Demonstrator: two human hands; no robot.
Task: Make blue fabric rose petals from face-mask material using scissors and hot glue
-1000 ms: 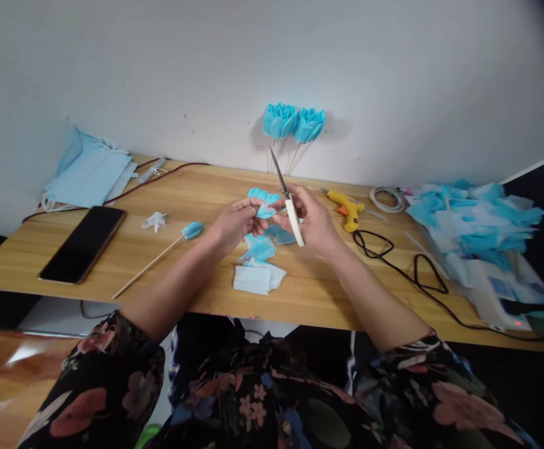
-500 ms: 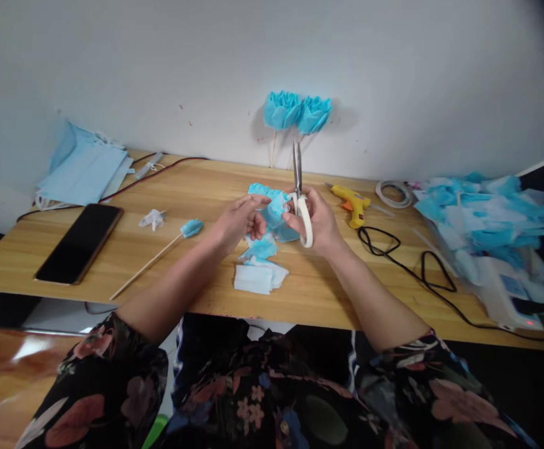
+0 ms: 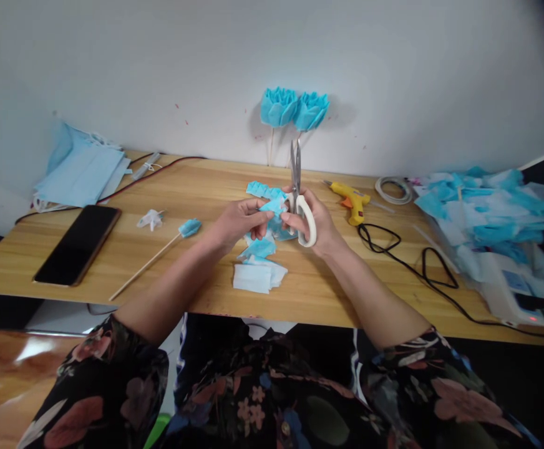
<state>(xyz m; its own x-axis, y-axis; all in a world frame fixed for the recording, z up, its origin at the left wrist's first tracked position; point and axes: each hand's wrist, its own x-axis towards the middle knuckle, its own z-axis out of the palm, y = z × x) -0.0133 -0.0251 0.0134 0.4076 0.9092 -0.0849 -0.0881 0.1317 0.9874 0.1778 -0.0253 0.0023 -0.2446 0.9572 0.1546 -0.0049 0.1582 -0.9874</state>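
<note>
- currently the left hand (image 3: 240,226) is nearly closed, pinching a small blue piece (image 3: 274,204); a loose pinch could crumple this thin stuff.
- the right hand (image 3: 317,226) curls round the scissors (image 3: 296,174), thumb by that piece; blades jutting forward could knock the blue flowers (image 3: 279,107) beyond if it swings.
- scraps (image 3: 252,277) just nearer the body than both hands could be dragged by a wrist.
- right of the right hand, a snagged cord (image 3: 396,252) might tug the glue gun (image 3: 356,202).

Two flowers (image 3: 279,107) lean on the wall (image 3: 183,75) behind a table (image 3: 206,287), with masks (image 3: 82,171) and a phone (image 3: 79,245) at left, a glue gun (image 3: 352,202) and scraps (image 3: 491,206) at right.
</note>
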